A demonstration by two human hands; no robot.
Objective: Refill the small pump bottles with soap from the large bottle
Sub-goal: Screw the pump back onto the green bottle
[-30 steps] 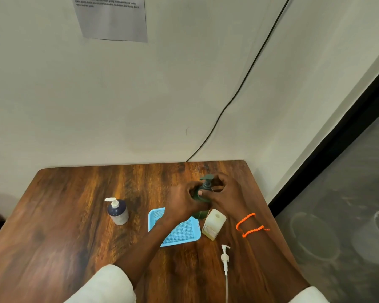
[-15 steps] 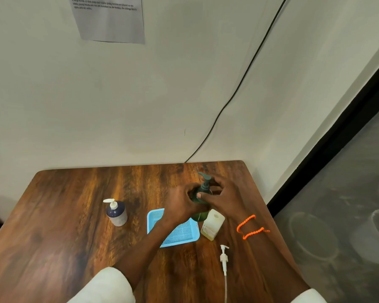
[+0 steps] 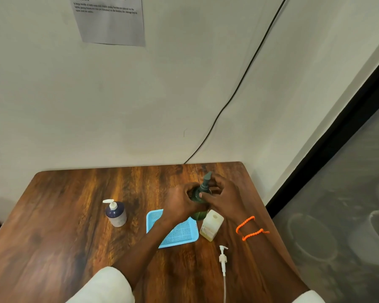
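Left hand (image 3: 179,206) holds the green bottle (image 3: 198,194) steady — right hand (image 3: 222,196) pinches its pump collar; next, likely twisting it free.

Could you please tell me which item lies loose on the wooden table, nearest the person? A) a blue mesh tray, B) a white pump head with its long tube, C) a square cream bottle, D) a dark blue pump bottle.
B: the white pump head with its long tube lies flat on the wooden table, detached, closer to the person than the other items.
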